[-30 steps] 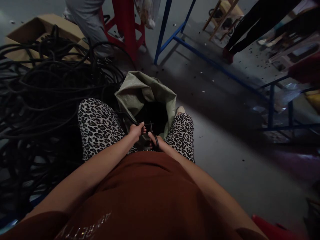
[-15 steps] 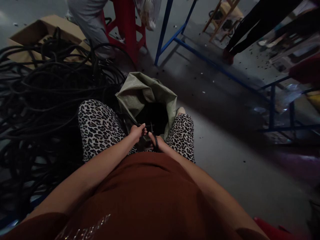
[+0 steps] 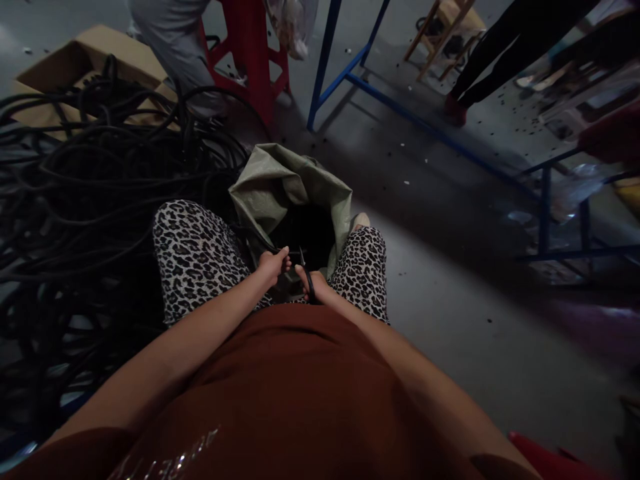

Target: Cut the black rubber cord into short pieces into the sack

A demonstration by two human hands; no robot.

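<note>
Between my knees stands a greenish woven sack (image 3: 265, 175), its mouth wide and its inside dark. Over its near edge my left hand (image 3: 273, 265) is closed on a black rubber strip (image 3: 257, 237), which runs back toward the pile at the left; a short end pokes out past my fingers. My right hand (image 3: 314, 285) grips scissors (image 3: 309, 279) by their black handles, the blades pointing up beside the strip's end. Whether the blades touch the strip is too dark to tell. A large tangle of black rubber strips (image 3: 115, 180) lies to my left.
A cardboard box (image 3: 115, 50) sits behind the tangle. Past the sack are a red stool (image 3: 247, 60) with a person's leg beside it, and a blue metal frame (image 3: 345, 73). Another person's dark-trousered legs (image 3: 510, 50) stand at the upper right. Small scraps dot the floor.
The view has shifted slightly. The scissor blades look a little more closed together; both hands stay almost in place over the sack.
</note>
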